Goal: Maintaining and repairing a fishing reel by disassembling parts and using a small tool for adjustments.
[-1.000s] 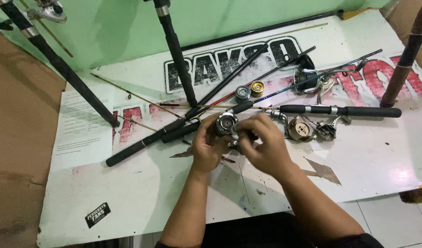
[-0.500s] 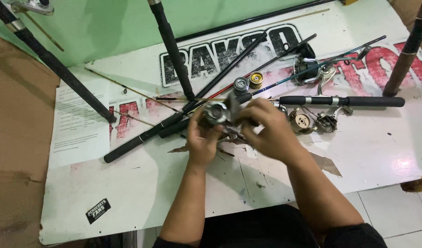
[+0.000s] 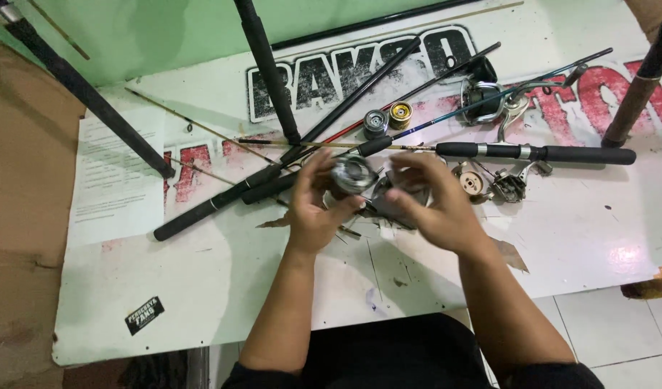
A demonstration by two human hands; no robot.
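Note:
My left hand [image 3: 315, 209] and my right hand [image 3: 428, 205] meet over the middle of a white printed board [image 3: 201, 288]. Together they hold a silver fishing reel [image 3: 354, 175]: the left fingers grip its round spool, and the right hand wraps the body behind it. The image is blurred around the hands, so the finer parts of the reel cannot be made out. Just beyond the hands lie several black fishing rods [image 3: 223, 202], fanned across the board.
A rod handle with a black grip [image 3: 554, 153] lies to the right, with a dismantled reel [image 3: 500, 184] below it and another reel [image 3: 489, 94] above. Two loose spools [image 3: 387, 119] sit behind the hands. Standing rods [image 3: 79, 86] cross the left. A paper sheet [image 3: 118, 176] lies at the left.
The reel has turned in my hands and sits lower, its spool now facing the left hand. The camera has shifted slightly, moving the board in the view.

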